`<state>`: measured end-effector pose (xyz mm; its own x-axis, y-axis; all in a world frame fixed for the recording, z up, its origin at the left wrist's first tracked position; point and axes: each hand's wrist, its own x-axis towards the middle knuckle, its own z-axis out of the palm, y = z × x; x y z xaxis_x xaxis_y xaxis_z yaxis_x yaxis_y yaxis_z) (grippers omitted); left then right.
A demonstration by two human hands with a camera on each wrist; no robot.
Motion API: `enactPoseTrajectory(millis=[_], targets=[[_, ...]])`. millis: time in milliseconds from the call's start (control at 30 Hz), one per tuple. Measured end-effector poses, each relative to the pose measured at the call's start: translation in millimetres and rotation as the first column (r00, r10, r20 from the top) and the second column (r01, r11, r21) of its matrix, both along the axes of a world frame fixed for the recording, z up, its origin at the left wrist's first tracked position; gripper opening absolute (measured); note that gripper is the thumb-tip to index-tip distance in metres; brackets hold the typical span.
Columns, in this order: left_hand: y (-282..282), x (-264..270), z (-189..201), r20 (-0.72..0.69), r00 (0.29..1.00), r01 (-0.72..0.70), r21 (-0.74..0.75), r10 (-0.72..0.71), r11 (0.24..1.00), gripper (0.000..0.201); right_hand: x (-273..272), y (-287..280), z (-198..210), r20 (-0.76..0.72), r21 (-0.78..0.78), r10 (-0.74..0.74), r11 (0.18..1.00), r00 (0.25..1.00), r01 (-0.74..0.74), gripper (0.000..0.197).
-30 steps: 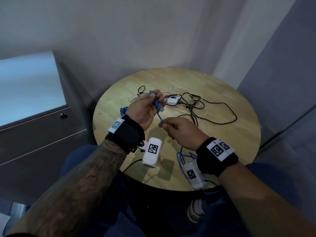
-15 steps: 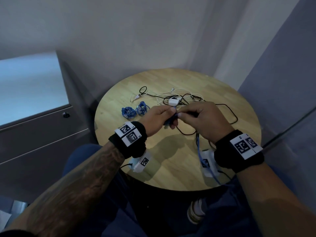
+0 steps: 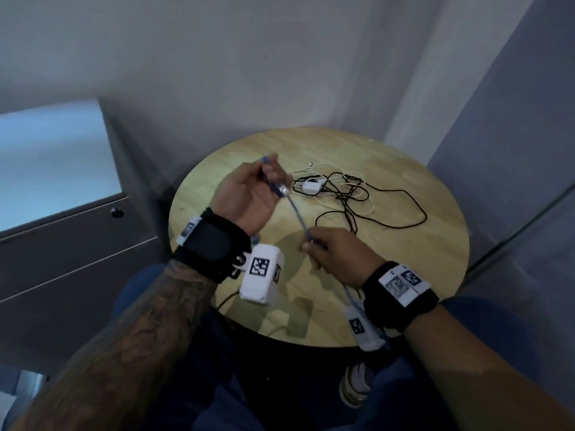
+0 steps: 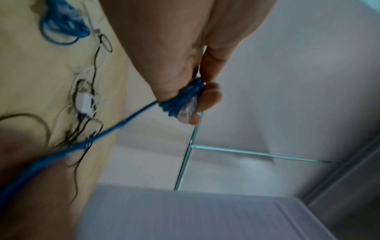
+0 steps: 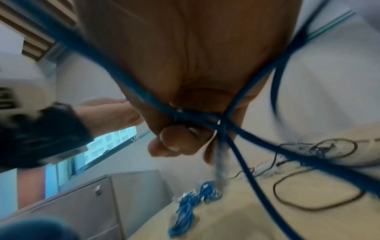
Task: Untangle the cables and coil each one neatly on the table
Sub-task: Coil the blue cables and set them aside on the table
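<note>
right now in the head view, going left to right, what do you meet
grey cabinet → left hand gripping the blue cable → white adapter → loose loop of black cable → table's right rim

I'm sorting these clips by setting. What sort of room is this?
Probably an office corner or small meeting nook: a small round wooden table, a grey metal cabinet with a keyhole lock, and a frosted glass partition. Nothing homelike shows.
</note>
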<state>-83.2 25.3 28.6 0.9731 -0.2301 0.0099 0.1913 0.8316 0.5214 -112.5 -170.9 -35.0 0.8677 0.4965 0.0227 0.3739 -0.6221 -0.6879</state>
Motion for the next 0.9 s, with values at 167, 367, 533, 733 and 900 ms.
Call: enactPoseTrajectory(millis=[167, 367, 533, 733, 900], targets=[[29, 31, -9, 0.067, 0.945, -0.326, 0.250, 0.320, 0.912, 0.025, -16, 1, 1, 0.049, 0.154, 0.003, 0.988, 0.999, -0.010, 0.020], [10, 18, -44, 0.372, 0.924, -0.378, 0.850, 0.089, 0.367, 0.023, 1, 1, 45, 0.324, 0.252, -0.150, 0.965, 0.934, 0.067, 0.027], [-21, -12, -26, 0.150, 0.951, -0.031, 0.915, -0.269, 0.402, 0.042, 29, -11, 55, 0.357, 0.335, -0.317, 0.922, 0.879, 0.197, 0.022], [-22, -16, 4, 0.061, 0.960, 0.198, 0.545, -0.274, 0.815, 0.036, 37, -3, 31, 0.205, 0.448, -0.306, 0.874, 0.930, 0.189, 0.020], [-17, 0, -11, 0.023, 0.994, 0.103, 0.155, -0.108, 0.982, 0.031, 11, 16, 6, 0.058, 0.262, -0.112, 0.960, 0.992, 0.093, 0.020]])
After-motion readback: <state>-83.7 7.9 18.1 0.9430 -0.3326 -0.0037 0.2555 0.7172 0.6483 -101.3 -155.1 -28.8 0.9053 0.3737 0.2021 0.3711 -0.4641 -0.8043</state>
